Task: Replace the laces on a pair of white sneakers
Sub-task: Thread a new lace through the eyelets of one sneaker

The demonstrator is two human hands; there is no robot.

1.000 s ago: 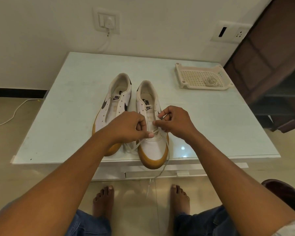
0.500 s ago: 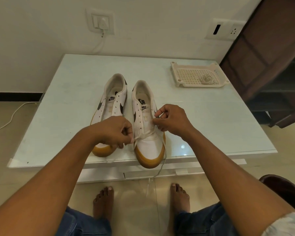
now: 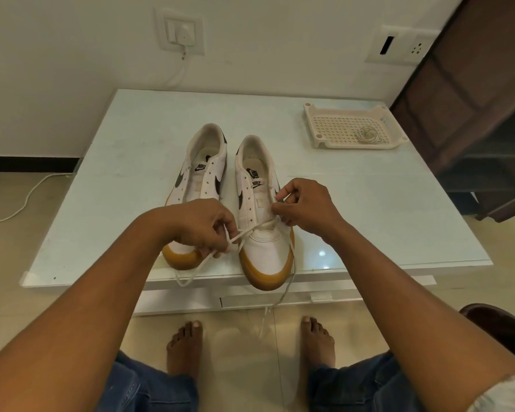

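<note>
Two white sneakers with tan toe rims stand side by side on the white table [image 3: 369,221], toes toward me. The left sneaker [image 3: 201,179] has bare eyelets. The right sneaker [image 3: 265,245] carries a white lace [image 3: 252,230] through its lowest eyelets. My left hand [image 3: 199,227] pinches the lace's left end, which trails in a loop over the table's front edge. My right hand [image 3: 305,205] pinches the lace at the sneaker's right eyelet row; the other end hangs down past the table toward the floor.
A cream perforated tray [image 3: 336,126] holding a coiled lace [image 3: 367,135] sits at the table's back right. A brown cabinet [image 3: 473,99] stands to the right. A wall socket [image 3: 180,34] with a white cable is behind the table. My bare feet are on the tiled floor below.
My left hand has pulled the lace out to the left and toward me, off the right sneaker's toe. My right hand has stayed at the right eyelet row.
</note>
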